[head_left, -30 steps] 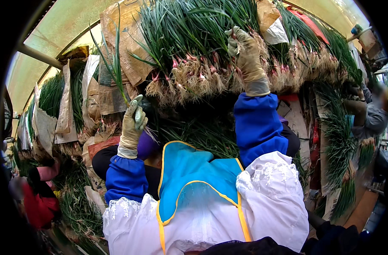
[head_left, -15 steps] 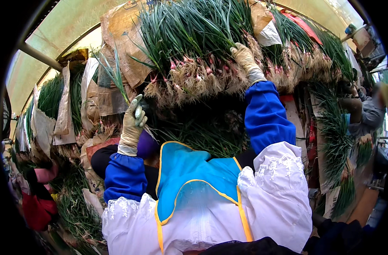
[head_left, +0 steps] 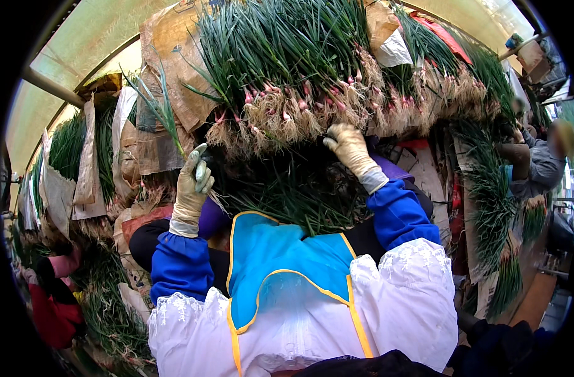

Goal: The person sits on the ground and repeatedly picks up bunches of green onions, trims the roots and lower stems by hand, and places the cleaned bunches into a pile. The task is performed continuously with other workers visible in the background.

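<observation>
A gloved right hand grips the stringy roots of heaped green onions; the left hand clasps a small knife.

Gloves on left hand & right hand: matt, rough cloth w/ grime. Green onion bunches: waxy leaves, stringy dry roots. Wrapping paper brown, creased, matt; sleeves smooth blue cloth.

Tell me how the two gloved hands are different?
The left hand is closed around a small pale tool and a few green stalks; the right hand holds no tool and presses into the rooty ends of the big onion pile. The left hand sits lower and apart from the pile. Both wear pale gloves and blue sleeves.
</observation>
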